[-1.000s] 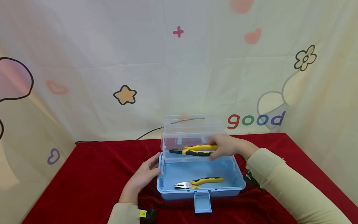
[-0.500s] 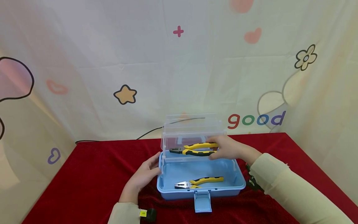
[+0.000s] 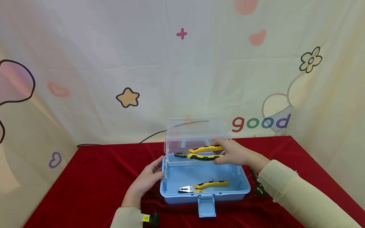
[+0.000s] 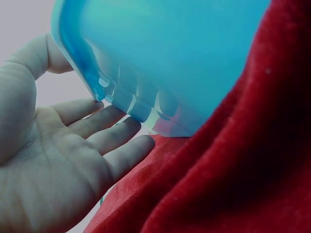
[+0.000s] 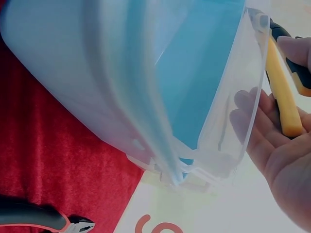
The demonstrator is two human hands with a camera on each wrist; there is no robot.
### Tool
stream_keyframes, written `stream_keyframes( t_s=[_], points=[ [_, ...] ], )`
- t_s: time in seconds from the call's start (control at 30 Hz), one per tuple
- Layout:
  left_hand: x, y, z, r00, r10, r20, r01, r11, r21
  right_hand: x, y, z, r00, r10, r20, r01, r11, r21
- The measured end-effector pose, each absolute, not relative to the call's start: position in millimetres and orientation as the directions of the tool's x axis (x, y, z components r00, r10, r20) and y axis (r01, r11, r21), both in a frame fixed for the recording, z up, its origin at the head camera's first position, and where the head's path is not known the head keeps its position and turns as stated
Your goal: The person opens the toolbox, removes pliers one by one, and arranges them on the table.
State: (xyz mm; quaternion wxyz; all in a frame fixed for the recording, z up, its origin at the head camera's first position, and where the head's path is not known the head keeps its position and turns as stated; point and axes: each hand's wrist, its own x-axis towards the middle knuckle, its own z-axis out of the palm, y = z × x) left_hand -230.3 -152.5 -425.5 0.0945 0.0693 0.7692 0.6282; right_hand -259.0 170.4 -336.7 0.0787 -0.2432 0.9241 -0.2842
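- The right hand [image 3: 232, 152] keeps a pinching grip on the spread handles of the yellow-and-black pliers [image 3: 203, 157], over the toolbox's [image 3: 182, 199] back part.
- The left hand's [image 3: 146, 179] grip is loose, fingers nearly straight, at the toolbox's left end.
- Silver-headed pliers [image 3: 211, 183] lie inside, near the front wall.

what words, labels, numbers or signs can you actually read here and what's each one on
"good": on the backdrop cloth
"+": pink sign on the same cloth
Yellow label on the dark device by the left sleeve: too small to read
Dark item by the right sleeve: any marking too small to read
Red strokes cut off at the right wrist view's bottom: unreadable
Blue box, held pliers, lower pliers: no readable text
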Motion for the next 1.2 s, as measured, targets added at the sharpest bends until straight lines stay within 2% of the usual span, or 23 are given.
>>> stream_keyframes(
  t_s=[0.57, 1.2],
  points=[
    [-229, -152, -427, -0.973, 0.219, -0.071, -0.019, 0.229, 0.973, -244, 180, -344, -0.891, -0.453, 0.006, -0.350, 0.680, -0.644],
    [-232, -152, -429, -0.971, 0.228, -0.071, -0.018, 0.226, 0.974, -235, 192, -349, -0.897, -0.430, 0.101, -0.390, 0.664, -0.638]
  ],
)
